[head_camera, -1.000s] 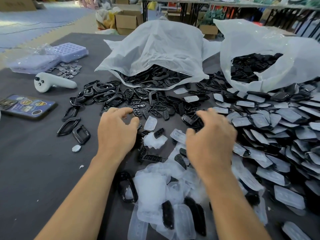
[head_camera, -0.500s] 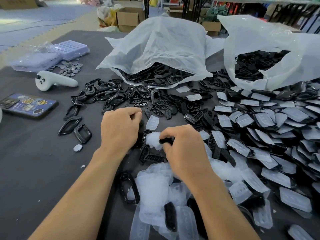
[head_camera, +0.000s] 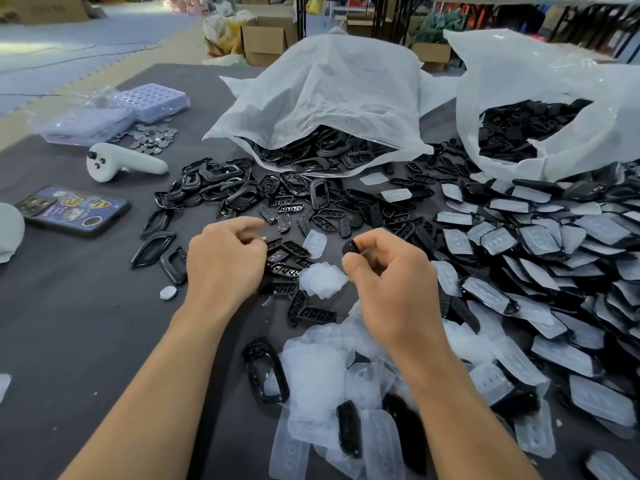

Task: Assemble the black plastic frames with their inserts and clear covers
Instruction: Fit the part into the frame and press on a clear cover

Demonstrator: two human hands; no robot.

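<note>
Head view: the right hand (head_camera: 391, 282) pinched a small black insert (head_camera: 350, 249) above the middle of the table (head_camera: 86, 323), the left hand (head_camera: 225, 261) curled close beside, its hold impossible to tell. The step looked like gathering parts; next likely called for seating the insert in a frame (head_camera: 258, 344) lying toward the near edge.

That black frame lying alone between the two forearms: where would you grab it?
I would take the black frame by its left long rail, from above, one fingertip inside the ring. It lies flat on the table, open in the middle; that rail is bare, while the right one borders the clear covers.
</note>
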